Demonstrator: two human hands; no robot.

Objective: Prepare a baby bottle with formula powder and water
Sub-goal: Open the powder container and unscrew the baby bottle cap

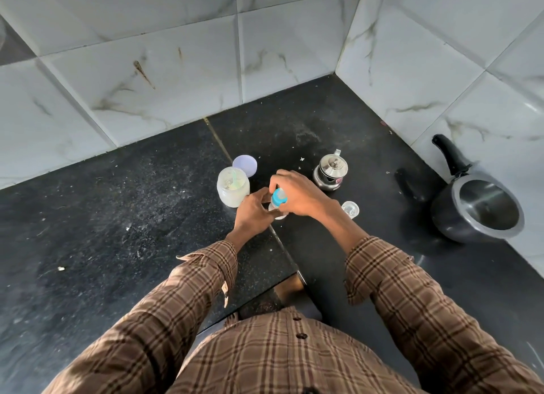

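A small clear baby bottle [276, 208] with a blue collar and teat stands on the black counter [117, 217]. My left hand [253, 209] grips the bottle's body from the left. My right hand [297, 195] wraps its fingers around the blue collar at the top. An open jar of pale formula powder [232, 189] with a scoop inside stands just left of the bottle. Its round lid [245, 165] lies behind it. A clear bottle cap [350, 209] sits to the right, beside my right wrist.
A small steel kettle [330, 171] with a lid stands behind my right hand. A dark pressure cooker pot [477, 214] with a black handle sits at the right against the tiled wall [176, 70]. The counter's front edge runs near my body.
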